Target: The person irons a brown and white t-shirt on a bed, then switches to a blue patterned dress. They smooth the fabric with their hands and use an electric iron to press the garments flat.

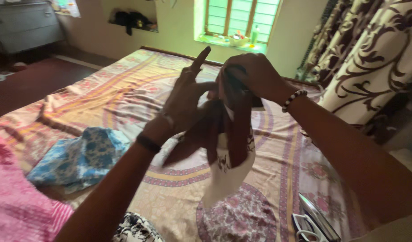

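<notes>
Both hands hold a brown-and-white printed cloth garment (228,148) up above the bed. The left hand (183,105) pinches its upper edge, index finger extended upward. The right hand (253,74) grips the top, fingers closed. A blue patterned folded cloth (80,157) lies to the left, beside pink striped fabric (18,206). An electric iron (313,222) rests at lower right. A floral pink-and-yellow bedsheet (125,94) covers the bed; a patterned curtain (367,54) and green-framed window (237,18) stand beyond.

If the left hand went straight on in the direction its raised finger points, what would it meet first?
Nothing close, it seems. The left hand points its finger up and away, over the bed; the first thing in that line looks like the window sill, though depth is unclear.
</notes>
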